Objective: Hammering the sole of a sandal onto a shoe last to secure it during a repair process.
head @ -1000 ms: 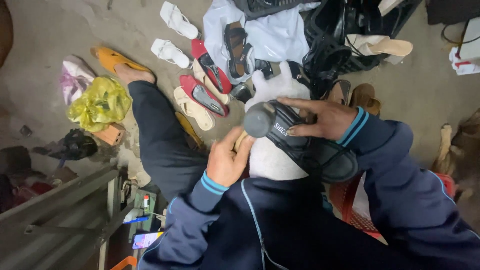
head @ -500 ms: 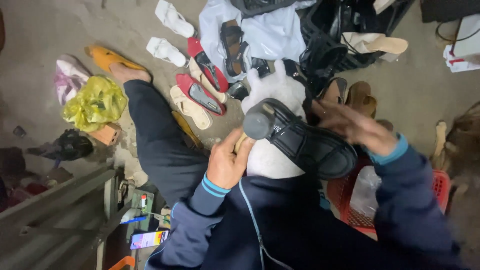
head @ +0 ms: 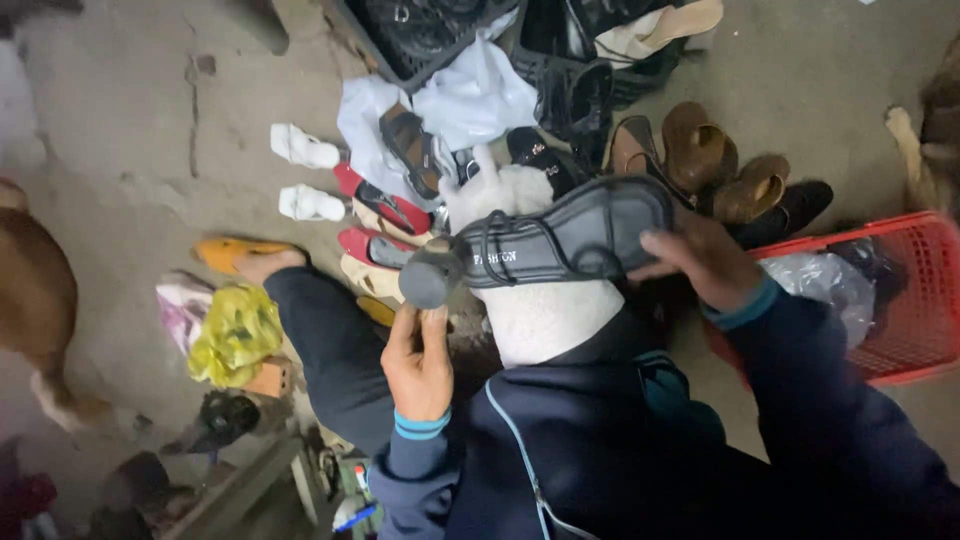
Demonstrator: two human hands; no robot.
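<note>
A black high-heeled sandal (head: 570, 240) lies sideways across a white fluffy bundle (head: 545, 315) on my lap. My right hand (head: 705, 262) grips its toe end from the right. Lower down, my left hand (head: 420, 362) reaches up with its fingers closed around the round heel tip (head: 430, 280). Both sleeves are dark blue with light blue cuffs. My left leg in dark trousers (head: 325, 345) stretches out to the left, its foot in an orange slipper (head: 235, 252).
Red, white, brown and black shoes lie scattered on the concrete floor ahead. A red plastic basket (head: 915, 330) stands at the right, black crates (head: 420, 30) at the top. A yellow bag (head: 235, 332) and a brown animal (head: 35, 295) are at the left.
My right hand slid from the middle of the sandal to its toe end. The sandal swung from a slant to nearly level. My left hand stayed at the heel.
</note>
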